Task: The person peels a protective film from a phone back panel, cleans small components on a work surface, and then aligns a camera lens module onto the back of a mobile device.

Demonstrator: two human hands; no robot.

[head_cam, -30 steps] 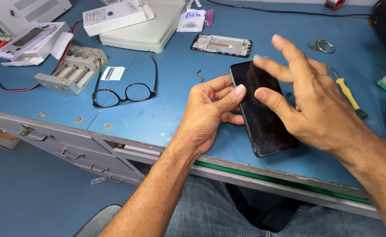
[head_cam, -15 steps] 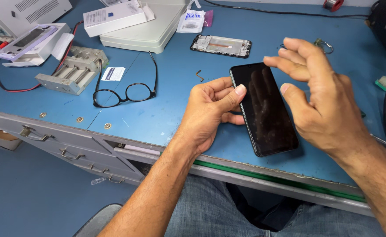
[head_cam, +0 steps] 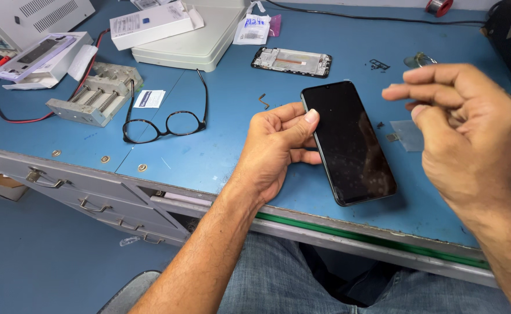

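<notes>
My only view comes from the camera worn on the head, looking steeply down and forward over a blue-topped metal workbench point(head_cam: 226, 157). It sits close: the near bench edge with its grey drawers point(head_cam: 87, 200) runs diagonally across the lower frame, and denim-clad knees fill the bottom. The left hand point(head_cam: 278, 145) and right hand point(head_cam: 464, 134) loom large at centre and right, beside a black glass-fronted phone point(head_cam: 348, 142). Far left, a grey instrument case point(head_cam: 29, 17) is cut by the frame's edge. No second view shares this scene.
</notes>
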